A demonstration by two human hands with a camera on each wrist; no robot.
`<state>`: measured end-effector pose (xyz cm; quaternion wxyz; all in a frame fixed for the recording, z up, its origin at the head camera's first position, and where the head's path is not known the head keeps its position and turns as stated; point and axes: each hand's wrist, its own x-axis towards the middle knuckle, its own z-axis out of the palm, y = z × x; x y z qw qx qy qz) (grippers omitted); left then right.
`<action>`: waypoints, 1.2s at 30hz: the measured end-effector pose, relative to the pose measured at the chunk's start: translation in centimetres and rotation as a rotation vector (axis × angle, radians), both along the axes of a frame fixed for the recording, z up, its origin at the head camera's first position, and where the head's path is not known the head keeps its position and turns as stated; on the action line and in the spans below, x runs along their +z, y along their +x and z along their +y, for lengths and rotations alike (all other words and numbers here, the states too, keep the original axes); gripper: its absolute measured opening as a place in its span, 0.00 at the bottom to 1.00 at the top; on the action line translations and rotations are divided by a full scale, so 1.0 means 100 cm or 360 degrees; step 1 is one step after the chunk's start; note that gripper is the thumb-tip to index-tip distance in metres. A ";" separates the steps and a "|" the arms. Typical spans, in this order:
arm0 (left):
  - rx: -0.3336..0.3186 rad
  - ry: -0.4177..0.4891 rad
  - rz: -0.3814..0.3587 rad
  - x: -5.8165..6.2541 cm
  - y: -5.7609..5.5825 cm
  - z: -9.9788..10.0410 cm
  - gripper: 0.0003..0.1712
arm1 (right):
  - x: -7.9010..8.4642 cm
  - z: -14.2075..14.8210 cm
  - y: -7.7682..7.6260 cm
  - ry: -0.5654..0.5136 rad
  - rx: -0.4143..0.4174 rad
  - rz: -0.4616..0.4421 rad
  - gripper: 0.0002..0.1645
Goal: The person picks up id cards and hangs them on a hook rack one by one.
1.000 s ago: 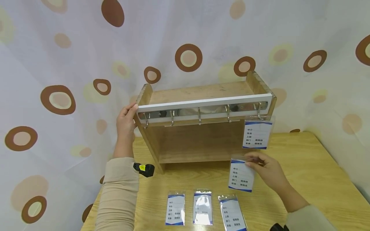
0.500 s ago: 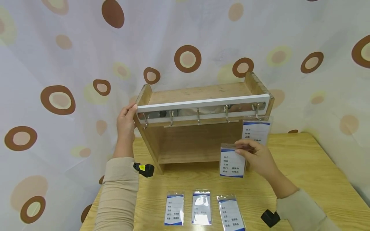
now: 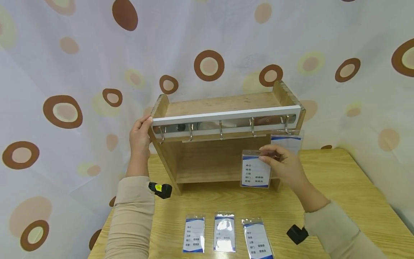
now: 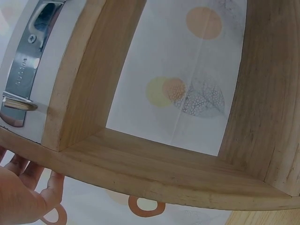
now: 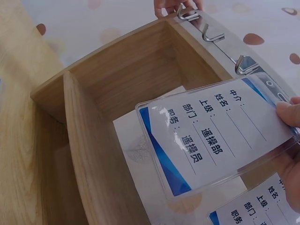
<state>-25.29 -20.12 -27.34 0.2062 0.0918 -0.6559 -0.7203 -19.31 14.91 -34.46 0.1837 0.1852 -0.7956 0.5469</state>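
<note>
My right hand (image 3: 283, 163) pinches a clear-sleeved badge (image 3: 255, 171) by its top right corner. The badge, white with blue bands, hangs upright in front of the wooden rack (image 3: 223, 158), below the row of metal hooks (image 3: 221, 130). In the right wrist view my thumb lies on the slotted end of this badge (image 5: 215, 133). A second badge (image 3: 288, 142) hangs from the rightmost hook (image 3: 287, 125), partly hidden behind my right hand. My left hand (image 3: 140, 136) grips the rack's upper left side, with the fingertips at its edge (image 4: 28, 145).
Three more badges lie in a row on the wooden table (image 3: 339, 201): a left badge (image 3: 194, 233), a middle badge (image 3: 224, 232) and a right, tilted badge (image 3: 258, 239). A spotted cloth (image 3: 242, 36) hangs behind the rack.
My right hand has moved up and to the left with its badge, bringing it in front of the rack's opening and under the hooks. My left hand keeps its grip on the rack.
</note>
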 end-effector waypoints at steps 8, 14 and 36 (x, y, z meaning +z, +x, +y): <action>0.0007 0.0006 0.0016 0.000 0.000 0.000 0.18 | 0.012 -0.004 -0.004 -0.0082 -0.0007 0.0010 0.10; 0.0002 -0.0004 0.0015 0.001 0.001 0.000 0.19 | 0.018 -0.007 -0.011 -0.0128 0.0001 0.0005 0.12; -0.0045 0.0009 0.0019 0.001 0.002 0.002 0.19 | 0.028 -0.008 -0.020 -0.0212 -0.0055 -0.0031 0.16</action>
